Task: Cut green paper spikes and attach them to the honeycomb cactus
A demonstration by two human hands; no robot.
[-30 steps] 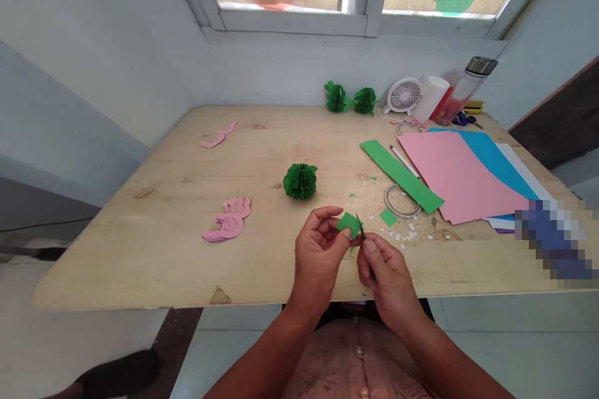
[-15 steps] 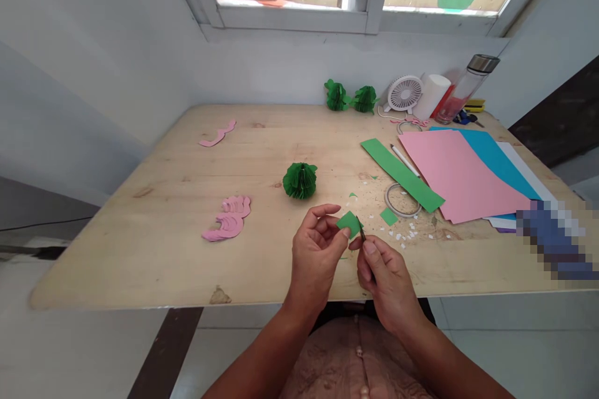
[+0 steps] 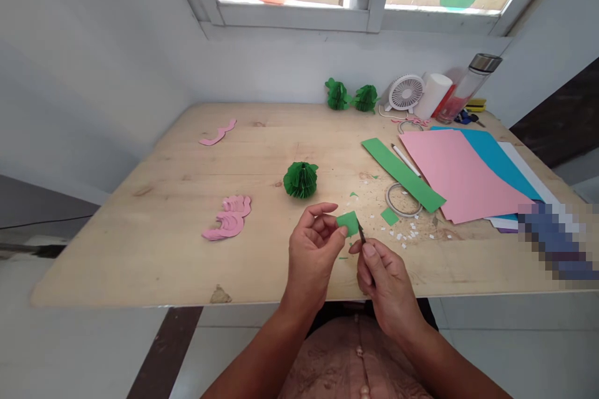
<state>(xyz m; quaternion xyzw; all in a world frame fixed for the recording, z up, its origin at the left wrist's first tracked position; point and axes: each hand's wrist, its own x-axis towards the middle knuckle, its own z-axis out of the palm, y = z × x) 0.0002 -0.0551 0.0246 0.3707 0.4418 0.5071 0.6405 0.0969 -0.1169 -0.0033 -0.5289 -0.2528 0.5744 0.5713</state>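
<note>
Left hand (image 3: 311,252) pinches small green paper square (image 3: 347,223) between thumb and fingers, over tabletop (image 3: 262,274) toward near edge. Right hand (image 3: 387,274) grips slim dark scissors (image 3: 361,234), blades slanting toward far edge, at square's right side; from here can't tell if touching. Paper flat, smooth; pleated green ball (image 3: 301,181) beyond, ruffled.
</note>
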